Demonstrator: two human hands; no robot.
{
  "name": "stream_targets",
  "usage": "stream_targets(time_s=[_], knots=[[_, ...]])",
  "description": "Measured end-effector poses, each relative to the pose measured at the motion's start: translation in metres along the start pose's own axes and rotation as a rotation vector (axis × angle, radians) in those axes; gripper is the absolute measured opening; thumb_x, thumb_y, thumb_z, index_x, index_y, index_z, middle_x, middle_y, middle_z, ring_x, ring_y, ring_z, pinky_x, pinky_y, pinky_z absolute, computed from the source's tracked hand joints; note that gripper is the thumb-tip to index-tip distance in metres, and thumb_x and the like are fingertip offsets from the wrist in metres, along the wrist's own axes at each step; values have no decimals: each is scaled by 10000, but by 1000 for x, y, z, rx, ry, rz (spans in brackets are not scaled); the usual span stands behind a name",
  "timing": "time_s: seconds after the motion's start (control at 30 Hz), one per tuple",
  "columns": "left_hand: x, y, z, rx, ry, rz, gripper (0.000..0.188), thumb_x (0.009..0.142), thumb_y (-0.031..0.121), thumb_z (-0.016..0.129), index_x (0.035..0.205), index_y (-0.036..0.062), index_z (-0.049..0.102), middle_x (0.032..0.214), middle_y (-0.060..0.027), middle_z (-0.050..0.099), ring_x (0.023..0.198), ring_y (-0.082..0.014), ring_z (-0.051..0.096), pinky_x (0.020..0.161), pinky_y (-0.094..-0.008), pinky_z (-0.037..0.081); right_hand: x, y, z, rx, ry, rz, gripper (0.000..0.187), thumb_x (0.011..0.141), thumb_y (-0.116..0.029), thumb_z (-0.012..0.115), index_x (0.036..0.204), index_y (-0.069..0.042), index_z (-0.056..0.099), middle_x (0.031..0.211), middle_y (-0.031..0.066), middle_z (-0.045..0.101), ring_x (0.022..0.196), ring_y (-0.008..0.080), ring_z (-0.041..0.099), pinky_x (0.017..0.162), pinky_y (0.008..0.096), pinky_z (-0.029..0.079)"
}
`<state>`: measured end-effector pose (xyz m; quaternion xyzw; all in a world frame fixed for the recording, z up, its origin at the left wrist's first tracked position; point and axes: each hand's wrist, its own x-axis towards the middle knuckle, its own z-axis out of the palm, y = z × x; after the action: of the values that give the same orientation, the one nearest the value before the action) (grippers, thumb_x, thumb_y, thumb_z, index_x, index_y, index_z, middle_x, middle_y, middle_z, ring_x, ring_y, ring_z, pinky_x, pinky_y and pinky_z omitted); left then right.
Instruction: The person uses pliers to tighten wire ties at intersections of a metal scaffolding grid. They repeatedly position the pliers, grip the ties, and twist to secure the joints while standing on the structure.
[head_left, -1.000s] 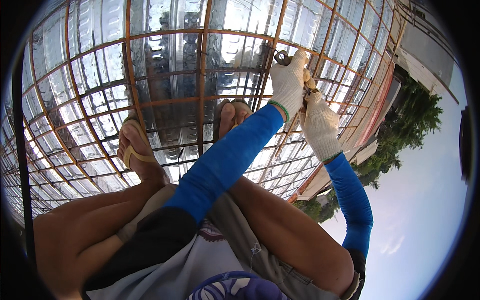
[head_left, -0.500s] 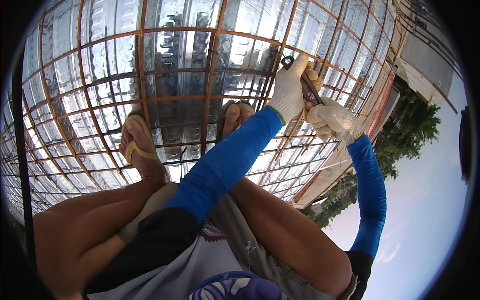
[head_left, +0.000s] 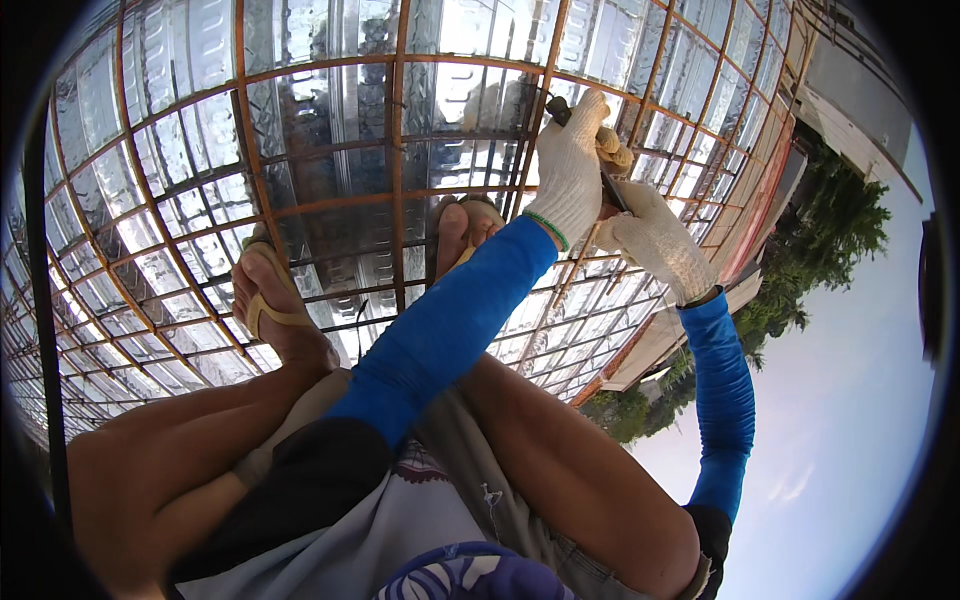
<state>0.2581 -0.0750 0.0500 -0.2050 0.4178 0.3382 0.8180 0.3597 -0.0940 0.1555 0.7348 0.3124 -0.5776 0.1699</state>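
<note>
My left hand, in a cream knitted glove with a green-edged cuff, is closed around a dark metal hand tool. The tool's rounded dark end pokes out past the thumb side, and a bar-like handle shows between my two hands. Its middle is hidden by the glove, so its exact kind is unclear. My gloved right hand is closed on the lower handle end. Both hands are just above a grid of rusty rebar, right of my feet. Blue sleeves cover both forearms.
Shiny ribbed metal decking lies under the rebar. My sandaled left foot and right foot stand at the grid. Thin dark wire sticks up between them. Trees and a grey building are beyond the right edge.
Both hands and the tool have shifted slightly left. My right hand has come closer to the left, and less of the handle shows. The rebar grid appears further left in view.
</note>
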Motion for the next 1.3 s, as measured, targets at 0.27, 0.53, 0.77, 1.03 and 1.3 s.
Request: stream_targets(time_s=[0.27, 0.53, 0.77, 1.03, 1.3], knots=[[13, -10, 2, 87, 34, -10, 397, 1031, 339, 744, 1051, -55, 703, 629, -24, 553, 498, -180, 576, 487, -375, 510, 7, 30, 10, -273, 231, -27, 219, 920, -112, 706, 1074, 20, 623, 775, 105, 709, 603, 228, 698, 551, 389, 573], [2, 4, 1, -109, -119, -106, 416, 1069, 427, 679, 1102, 12, 665, 655, -6, 568, 558, -194, 625, 545, -380, 534, -5, 8, 4, 247, -71, 96, 179, 868, -65, 702, 1035, -23, 654, 701, 7, 549, 490, 86, 475, 453, 274, 424], [16, -11, 18, 82, 216, 31, 436, 999, 420, 781, 917, 32, 600, 614, -13, 546, 437, -137, 531, 365, -307, 410, 16, 26, 4, -71, 62, -88, 131, 935, -95, 631, 989, 24, 642, 785, 70, 615, 534, 106, 482, 494, 324, 431], [15, -4, 7, -167, -137, -80, 345, 1095, 348, 615, 1098, 3, 620, 617, 21, 419, 475, -163, 448, 500, -402, 491, 11, 18, -41, 618, -411, 244, 178, 949, -131, 669, 1071, -10, 713, 745, 3, 619, 571, 110, 573, 521, 303, 477], [10, -2, 32, 38, 306, -4, 201, 1022, 201, 664, 909, 48, 598, 609, 6, 479, 425, -138, 437, 432, -339, 430, 4, 28, 40, -767, 613, -189, 366, 935, -121, 716, 1256, -17, 574, 917, 183, 743, 754, 315, 767, 656, 427, 621]])
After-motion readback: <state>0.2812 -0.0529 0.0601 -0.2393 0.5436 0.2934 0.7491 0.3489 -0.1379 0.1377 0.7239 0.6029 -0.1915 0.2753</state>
